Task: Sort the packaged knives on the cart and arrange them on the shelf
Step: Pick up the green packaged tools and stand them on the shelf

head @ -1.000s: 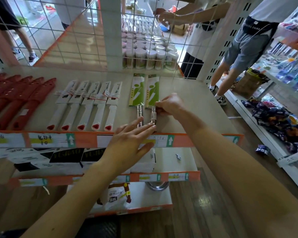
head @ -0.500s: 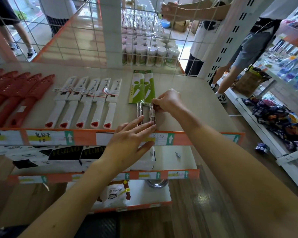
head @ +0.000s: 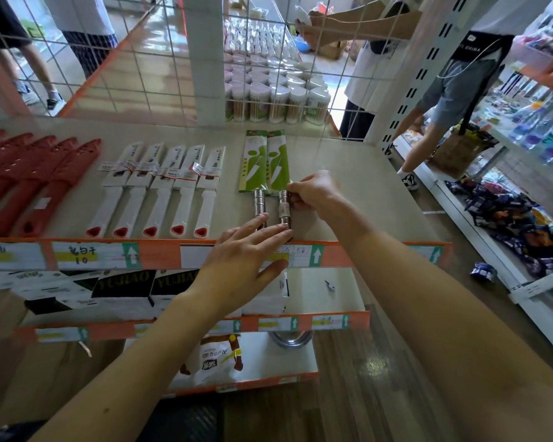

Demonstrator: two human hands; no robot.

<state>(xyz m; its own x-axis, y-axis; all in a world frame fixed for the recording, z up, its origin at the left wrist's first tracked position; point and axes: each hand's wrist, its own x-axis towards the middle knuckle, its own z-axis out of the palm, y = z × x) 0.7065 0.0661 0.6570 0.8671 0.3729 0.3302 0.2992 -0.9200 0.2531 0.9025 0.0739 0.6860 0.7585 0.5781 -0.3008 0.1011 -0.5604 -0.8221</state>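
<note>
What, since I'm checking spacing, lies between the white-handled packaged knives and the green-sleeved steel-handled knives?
Nothing: the head view shows bare beige shelf between the white-handled packaged knives and green-sleeved steel-handled knives.

Beige shelf (head: pixel 348 193) carries red knives (head: pixel 35 183), white knives (head: pixel 160 189), green-sleeved knives (head: pixel 265 161) (a pair).

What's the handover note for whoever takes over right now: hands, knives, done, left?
Left hand: fingers flat on the handle ends of the left green-sleeved knife and the right green-sleeved knife, at the front edge of the shelf.
Right hand: pinches the right green-sleeved knife's handle.
Done: red-sheathed knives and five white knives lie in rows on the shelf; the green pair lies side by side.
Left: square up the green pair. The cart is out of view, so remaining stock is unknown.
</note>
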